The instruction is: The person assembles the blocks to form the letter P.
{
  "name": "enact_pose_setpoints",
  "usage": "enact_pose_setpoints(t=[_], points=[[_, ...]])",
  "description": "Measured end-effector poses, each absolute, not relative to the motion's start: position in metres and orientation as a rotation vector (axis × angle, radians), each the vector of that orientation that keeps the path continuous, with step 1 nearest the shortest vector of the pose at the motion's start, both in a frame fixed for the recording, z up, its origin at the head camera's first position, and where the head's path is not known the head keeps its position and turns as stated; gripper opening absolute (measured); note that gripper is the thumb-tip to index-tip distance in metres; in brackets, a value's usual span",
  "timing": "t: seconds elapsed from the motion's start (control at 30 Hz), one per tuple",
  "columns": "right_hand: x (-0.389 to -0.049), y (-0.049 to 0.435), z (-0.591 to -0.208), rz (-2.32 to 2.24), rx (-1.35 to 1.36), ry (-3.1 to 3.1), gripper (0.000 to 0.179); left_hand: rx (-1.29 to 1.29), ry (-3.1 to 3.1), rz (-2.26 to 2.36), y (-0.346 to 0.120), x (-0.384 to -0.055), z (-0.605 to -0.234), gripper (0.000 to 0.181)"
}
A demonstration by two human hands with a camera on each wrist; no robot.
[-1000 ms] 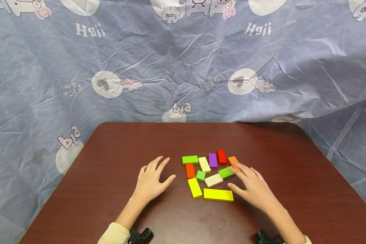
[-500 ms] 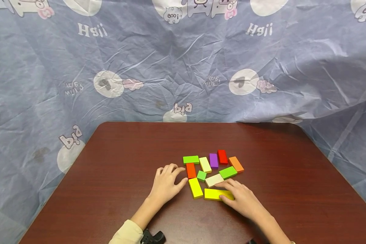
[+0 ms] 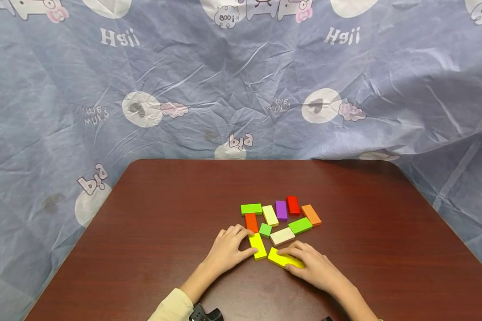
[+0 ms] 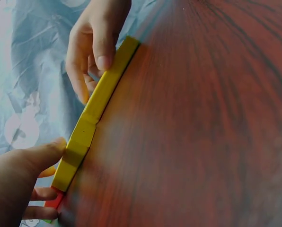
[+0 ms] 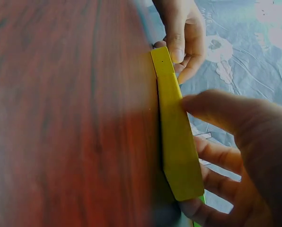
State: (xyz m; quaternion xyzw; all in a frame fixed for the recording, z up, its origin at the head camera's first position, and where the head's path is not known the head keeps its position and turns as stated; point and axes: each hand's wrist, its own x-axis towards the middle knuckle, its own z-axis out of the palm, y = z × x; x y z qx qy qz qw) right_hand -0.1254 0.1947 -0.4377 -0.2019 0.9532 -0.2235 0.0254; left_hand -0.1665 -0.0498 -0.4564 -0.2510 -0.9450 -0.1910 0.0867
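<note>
Closing in from where they lay flat beside the cluster a second ago, the left hand (image 3: 227,249) pinches the short yellow block (image 3: 258,246) while the right hand (image 3: 314,267) curls round the long yellow block (image 3: 282,259), both blocks at the table's (image 3: 152,214) near side, suggesting they are being brought together.

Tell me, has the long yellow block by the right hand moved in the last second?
Yes. The long yellow block has swung from lying level to slanting, its left end now nearer the short yellow block, which stayed put. The right hand holds it.
</note>
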Motion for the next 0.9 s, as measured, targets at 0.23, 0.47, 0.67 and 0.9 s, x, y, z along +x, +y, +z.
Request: enact_pose_setpoints(t=[0.23, 0.47, 0.67, 0.9], points=[[-0.120, 0.193, -0.432, -0.672, -0.695, 2.833, 0.037, -0.796, -2.821, -0.597, -0.050, -0.168, -0.457, 0.037], [-0.116, 0.187, -0.432, -0.754, -0.782, 2.758, 0.041, -0.841, -2.814, -0.642, -0.050, -0.167, -0.455, 0.037], [-0.115, 0.176, -0.432, -0.997, -0.807, 2.572, 0.039, -0.846, -2.821, -0.639, -0.050, -0.166, -0.455, 0.037], [-0.110, 0.159, -0.437, -1.121, -0.769, 2.595, 0.036, -0.851, -2.831, -0.614, -0.050, -0.167, -0.455, 0.038]])
